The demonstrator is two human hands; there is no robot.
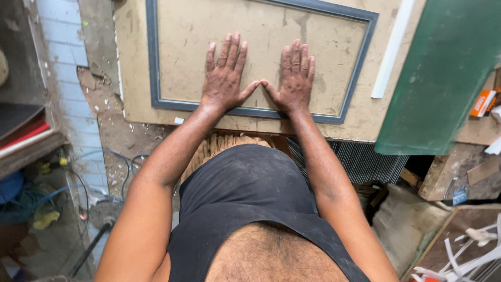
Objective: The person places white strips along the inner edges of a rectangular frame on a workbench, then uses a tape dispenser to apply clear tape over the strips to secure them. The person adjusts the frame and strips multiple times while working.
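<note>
My left hand (224,73) and my right hand (295,75) lie flat, palms down and fingers spread, on a tan board (261,31) inside a grey-blue rectangular frame (153,62). The thumbs touch tip to tip just above the frame's near rail. Neither hand holds anything. The frame rests on a larger tan sheet (133,68) that serves as the work surface.
A green sheet (443,73) leans at the right, with a white strip (392,49) beside it. An orange box (482,103) and wood scraps sit at far right. Blue cables (31,201) lie on the floor at left. White strips (469,250) pile at bottom right.
</note>
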